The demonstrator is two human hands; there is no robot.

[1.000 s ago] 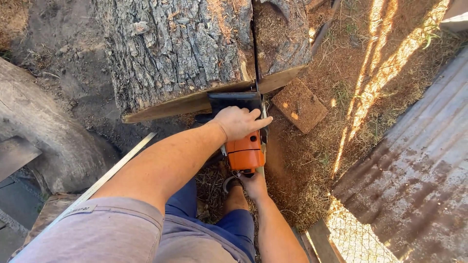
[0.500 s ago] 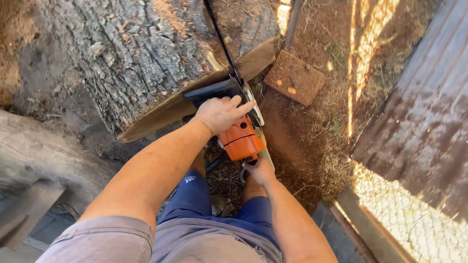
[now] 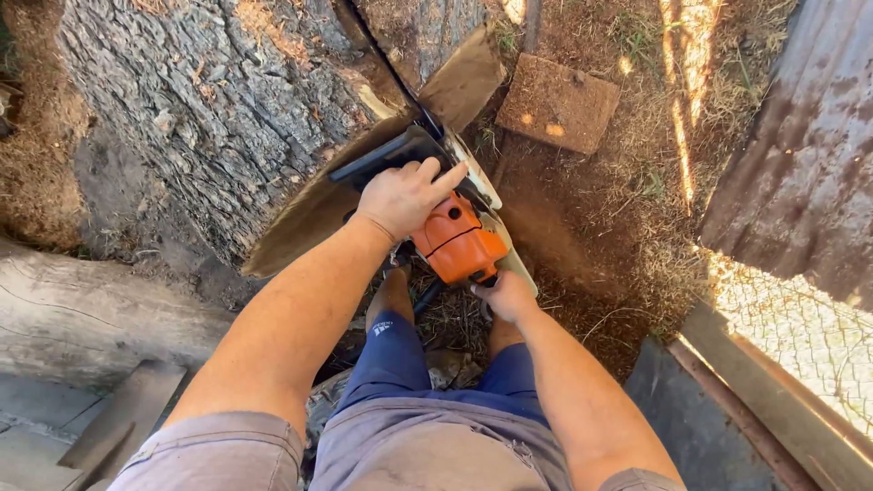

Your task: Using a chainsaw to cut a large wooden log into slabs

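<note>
Chainsaw (image 3: pixel 457 241) sits low between my knees, its orange plastic body smooth and rounded, with a pale grey side cover toward the ground. My left hand (image 3: pixel 405 195) is curled over the black front handle, fingers wrapped down around it, thumb side toward the log. My right hand (image 3: pixel 505 295) is closed around the rear grip just behind the orange housing; the fingers are tucked under, so I cannot tell how they lie on the trigger. The bar runs forward into a thin dark cut in the big log (image 3: pixel 236 109) and is mostly hidden inside it.

Bark on the log is grey, deeply cracked and scaly; the sawn end face is pale brown and flat. A second log (image 3: pixel 91 314), smoother and greyer, lies at my left, well apart from the saw. A small white mark shows on my blue shorts (image 3: pixel 391 355) at the left knee.

Ground is reddish-brown sawdust and dry grass. A flat square slab (image 3: pixel 557 103), dusted brown, lies just beyond the saw to the right. Rusty corrugated metal sheet (image 3: pixel 800 155) and wire mesh (image 3: pixel 800 336) close off the right side.
</note>
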